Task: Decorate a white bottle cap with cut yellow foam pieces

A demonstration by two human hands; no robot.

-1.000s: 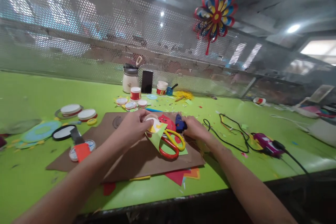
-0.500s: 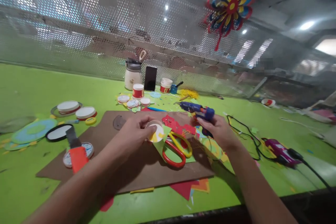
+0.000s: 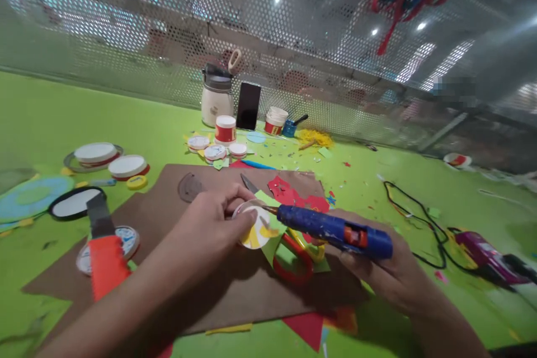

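Between thumb and fingers, my left hand (image 3: pixel 213 229) pinches a small round white lid (image 3: pixel 254 230) with yellow pieces on its face. My right hand (image 3: pixel 377 263) grips a blue hot glue gun (image 3: pixel 331 228), its nozzle pointing left at the lid's upper edge; I cannot tell whether the tip touches it. Under the glue gun lie scissors (image 3: pixel 293 263) with red and yellow handles, partly covered by green paper. Red cut paper (image 3: pixel 289 193) lies just behind the gun. All this is over a brown cardboard sheet (image 3: pixel 226 296).
An orange-handled cutter (image 3: pixel 104 260) lies at the left by a patterned lid (image 3: pixel 127 239). White lids (image 3: pixel 128 165) stand further left. A jug (image 3: pixel 216 103), a dark phone (image 3: pixel 248 106) and paint tubs (image 3: pixel 225 130) stand at the back. A black cord (image 3: pixel 413 207) lies at the right.
The glue gun has come left and closer, from above the red paper to the lid's edge. My left hand still holds the lid. The head view has shifted.
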